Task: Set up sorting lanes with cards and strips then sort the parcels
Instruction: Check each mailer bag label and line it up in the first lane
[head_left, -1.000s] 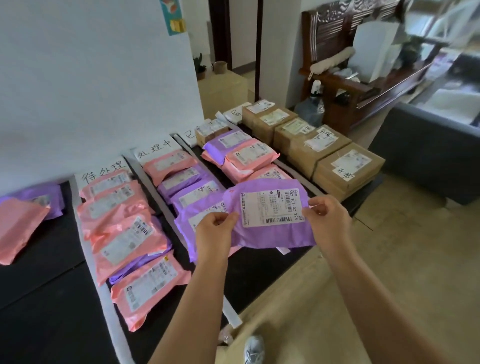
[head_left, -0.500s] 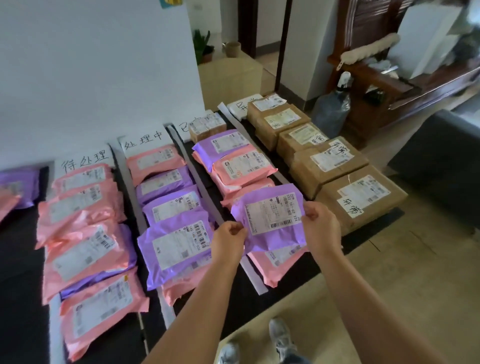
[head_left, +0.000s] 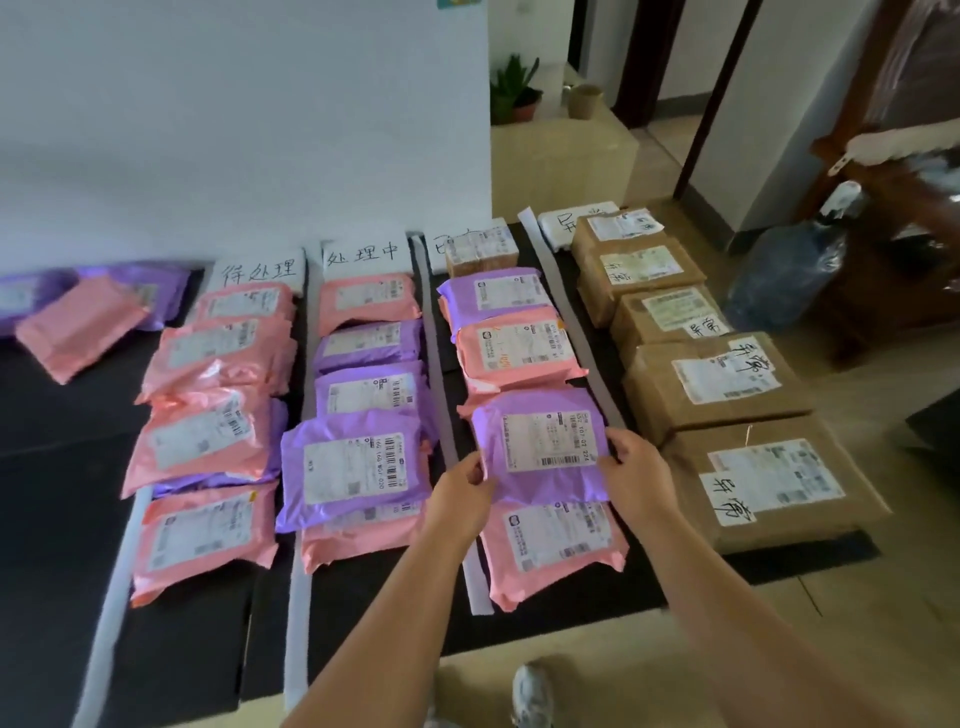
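Parcels cover the black counter (head_left: 62, 467), so left to right we go. Far left, outside the lanes, a loose pink plastic mailer (head_left: 78, 327) lies across some purple ones. Next comes a first white foam strip (head_left: 111, 597), then the first lane under a white handwritten card (head_left: 260, 270), packed with overlapping pink bags (head_left: 208, 436). Then a second white strip (head_left: 297, 623), a second handwritten card (head_left: 363, 254), and a lane with one pink bag at the head and purple ones below, the big purple bag (head_left: 358, 467) nearest.

Past the third white strip (head_left: 441, 395), here's the action. The left hand (head_left: 462, 493) and right hand (head_left: 636, 467) hold a purple plastic parcel with a white shipping label (head_left: 540, 447) in the third lane, fingers and thumbs clamped on its left and right edges. It lies over a near pink parcel (head_left: 556, 545), with a farther pink parcel (head_left: 519, 348) just behind. Whether it rests on them, I cannot tell.

After the fourth white strip (head_left: 569, 312) comes the last lane: five brown cardboard boxes (head_left: 717, 384) in a row, with handwriting on several labels.
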